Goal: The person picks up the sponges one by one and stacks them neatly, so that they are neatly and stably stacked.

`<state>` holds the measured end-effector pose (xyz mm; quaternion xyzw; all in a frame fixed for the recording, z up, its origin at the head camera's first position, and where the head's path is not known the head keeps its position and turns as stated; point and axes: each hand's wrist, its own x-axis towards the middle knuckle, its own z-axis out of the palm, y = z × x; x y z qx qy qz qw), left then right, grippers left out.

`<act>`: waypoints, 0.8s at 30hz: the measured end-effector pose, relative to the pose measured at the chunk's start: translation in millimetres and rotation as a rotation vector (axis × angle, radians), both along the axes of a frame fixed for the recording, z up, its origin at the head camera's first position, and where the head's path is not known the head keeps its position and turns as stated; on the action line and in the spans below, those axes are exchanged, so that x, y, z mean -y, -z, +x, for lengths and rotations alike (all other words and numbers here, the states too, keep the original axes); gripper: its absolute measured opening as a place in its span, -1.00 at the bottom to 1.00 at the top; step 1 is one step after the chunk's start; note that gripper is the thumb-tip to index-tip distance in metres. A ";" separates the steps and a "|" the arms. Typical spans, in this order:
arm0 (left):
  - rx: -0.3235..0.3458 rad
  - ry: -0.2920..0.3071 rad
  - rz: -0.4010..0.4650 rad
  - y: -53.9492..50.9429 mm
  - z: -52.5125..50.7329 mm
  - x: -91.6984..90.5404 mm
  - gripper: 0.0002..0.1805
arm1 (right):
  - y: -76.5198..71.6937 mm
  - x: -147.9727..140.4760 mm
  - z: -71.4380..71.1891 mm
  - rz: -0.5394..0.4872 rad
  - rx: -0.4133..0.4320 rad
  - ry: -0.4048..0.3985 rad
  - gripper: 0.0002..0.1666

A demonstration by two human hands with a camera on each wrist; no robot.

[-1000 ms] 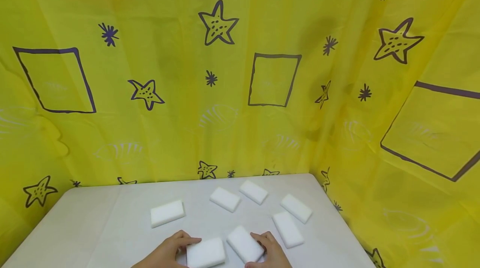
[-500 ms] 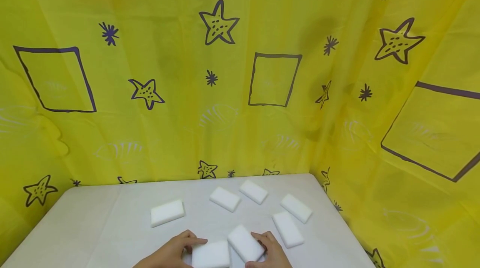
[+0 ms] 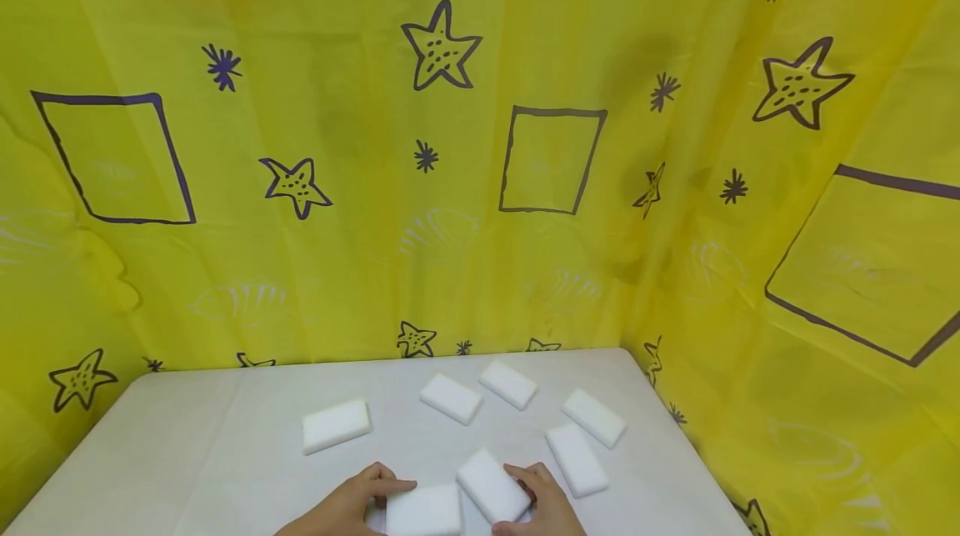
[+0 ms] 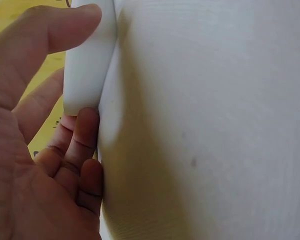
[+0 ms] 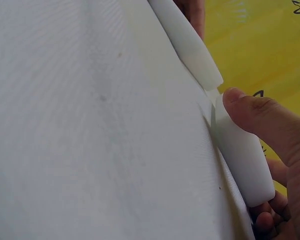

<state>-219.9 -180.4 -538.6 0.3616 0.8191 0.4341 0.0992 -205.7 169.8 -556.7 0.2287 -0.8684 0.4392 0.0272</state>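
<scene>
Left wrist view gives what the head view lacks: the thumb of the left grip pressed on the narrow side of the left block, other fingers bent round its end. The head view shows mainly that block's top face, its near edge cut off. The right wrist view catches both held blocks in profile, plus a bit of the left grip behind. Corners nearly meet between the grips (touching or not, cannot tell).

Counter: pale; specks and soft shadow beside the grips show up only in the wrist views. Yellow curtain stands beyond the counter and round its sides, printed with dark starfish, bursts and four-sided outlines. Ahead of the left grip, a lone white block. Well beyond the right grip, a pair of blocks; just off its right side a near block, and past that a far block.

Pose: both come in from the near edge. Left grip holds its block by the left end, index finger along the far side. Right grip pinches the right block, turned aslant, between thumb and fingers at its right end.
</scene>
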 end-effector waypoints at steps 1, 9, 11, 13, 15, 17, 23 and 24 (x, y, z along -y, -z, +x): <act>0.002 -0.002 0.002 0.1 0.0 0.0 -0.28 | 0.1 0.0 0.1 0.000 -0.003 0.001 -0.11; 0.081 -0.048 -0.003 1.3 0.0 -0.3 -0.28 | -0.4 0.9 1.0 -0.014 -0.043 -0.009 -0.13; 0.090 -0.051 -0.004 2.0 0.1 0.3 -0.28 | -0.3 0.5 1.3 -0.013 -0.058 -0.011 -0.14; 0.093 -0.045 0.005 2.7 0.5 1.1 -0.28 | 0.5 -0.1 1.4 -0.006 -0.064 -0.012 -0.14; 0.086 -0.032 0.021 3.5 0.7 1.7 -0.28 | 0.9 -0.5 1.1 -0.001 -0.066 -0.013 -0.14; 0.083 -0.023 0.035 4.2 0.8 2.4 -0.29 | 0.6 -0.7 0.9 0.000 -0.065 -0.018 -0.13; 0.101 -0.010 0.062 4.6 1.7 4.8 -0.31 | -2.2 -0.5 -0.1 -0.008 -0.076 -0.053 -0.14; 0.089 -0.004 0.066 4.9 1.9 5.3 -0.32 | -2.6 -0.6 -0.4 -0.009 -0.074 -0.060 -0.14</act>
